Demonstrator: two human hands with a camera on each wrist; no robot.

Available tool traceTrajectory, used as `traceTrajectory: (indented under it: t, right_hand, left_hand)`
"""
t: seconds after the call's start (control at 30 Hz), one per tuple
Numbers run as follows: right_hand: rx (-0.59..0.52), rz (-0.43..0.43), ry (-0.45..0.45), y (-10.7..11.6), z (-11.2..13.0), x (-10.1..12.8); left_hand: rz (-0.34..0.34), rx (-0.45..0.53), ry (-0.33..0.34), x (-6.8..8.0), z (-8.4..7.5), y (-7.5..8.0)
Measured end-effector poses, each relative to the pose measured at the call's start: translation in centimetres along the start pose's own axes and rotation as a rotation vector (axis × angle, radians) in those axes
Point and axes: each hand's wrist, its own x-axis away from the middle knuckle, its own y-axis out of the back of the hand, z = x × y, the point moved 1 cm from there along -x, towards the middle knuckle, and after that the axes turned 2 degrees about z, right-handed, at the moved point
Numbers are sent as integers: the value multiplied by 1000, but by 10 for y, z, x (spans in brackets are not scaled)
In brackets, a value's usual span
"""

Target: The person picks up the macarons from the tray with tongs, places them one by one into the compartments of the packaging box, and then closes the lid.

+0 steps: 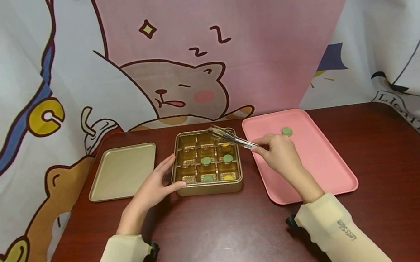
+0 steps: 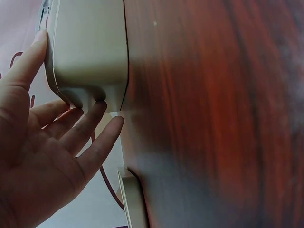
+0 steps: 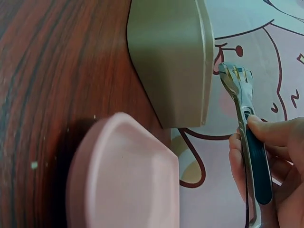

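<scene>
A gold square tin (image 1: 210, 188) with a compartmented gold insert sits mid-table. Green round pieces (image 1: 206, 161) lie in the centre, middle-right and front-centre compartments. One yellow piece (image 1: 228, 177) is at front right, another (image 1: 225, 144) at back right, partly behind the tongs. My left hand (image 1: 153, 188) touches the tin's left side with spread fingers, its thumb on the front rim. My right hand (image 1: 279, 154) grips metal tongs (image 3: 259, 166) with a dark handle inlay. Their tips are over the tin's back-right part; I cannot tell whether they hold anything.
Right of the tin lies a pink tray (image 1: 313, 156) with one green round piece (image 1: 286, 131) near its back. A flat gold lid (image 1: 123, 172) rests at the left. Behind the dark wooden table (image 1: 219, 239) hangs a printed cartoon curtain (image 1: 253, 41).
</scene>
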Motion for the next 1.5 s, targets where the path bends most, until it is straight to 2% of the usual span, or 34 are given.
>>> traceTrajectory:
  t: [0.77, 1.5]
  right_hand:
    - [2, 32, -35, -15, 6, -9]
    - [11, 65, -50, -22, 6, -10]
  left_hand:
    - [10, 24, 21, 0, 0, 0]
    - [-4, 3, 1, 0, 2, -1]
